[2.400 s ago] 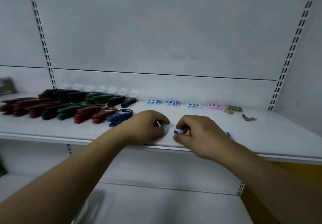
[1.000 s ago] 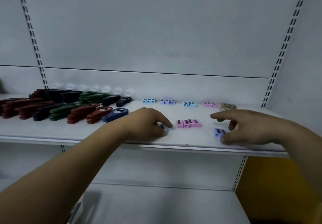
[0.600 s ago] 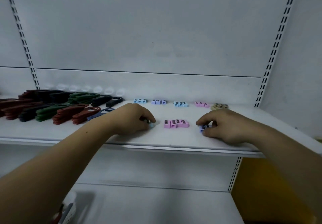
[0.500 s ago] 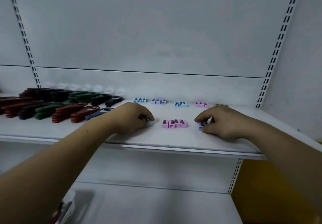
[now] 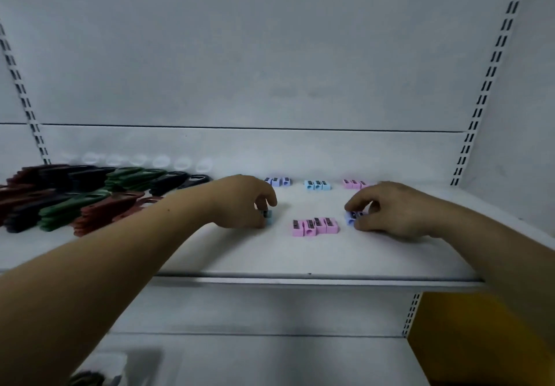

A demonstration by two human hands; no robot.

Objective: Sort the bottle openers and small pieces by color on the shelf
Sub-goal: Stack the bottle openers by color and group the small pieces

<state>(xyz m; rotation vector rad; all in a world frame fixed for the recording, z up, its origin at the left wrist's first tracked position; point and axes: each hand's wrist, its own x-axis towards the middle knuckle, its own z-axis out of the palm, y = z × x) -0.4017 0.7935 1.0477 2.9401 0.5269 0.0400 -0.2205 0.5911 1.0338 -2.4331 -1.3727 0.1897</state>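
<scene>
One wide-angle head-worn view faces the white shelf board [image 5: 300, 261] squarely, close, from slightly above its surface; the pale back panel [image 5: 270, 55] fills the upper half, a lower shelf [image 5: 270, 358] shows beneath.

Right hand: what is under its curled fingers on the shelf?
The right hand pinches a lilac piece, of which one end and the dark blade show. Its fingers cover the rest, so whether more pieces lie under the palm cannot be told.

Around the pink row [image 5: 315, 226], the shelf [image 5: 300, 256] lies open toward 6 o'clock. The left hand [image 5: 240, 202], gripping a blue piece [image 5: 268, 217], blocks 9 o'clock; the right hand [image 5: 396, 211], pinching a lilac piece [image 5: 350, 217], blocks 3 o'clock. Back rows [image 5: 317, 185] line 12 o'clock.
</scene>
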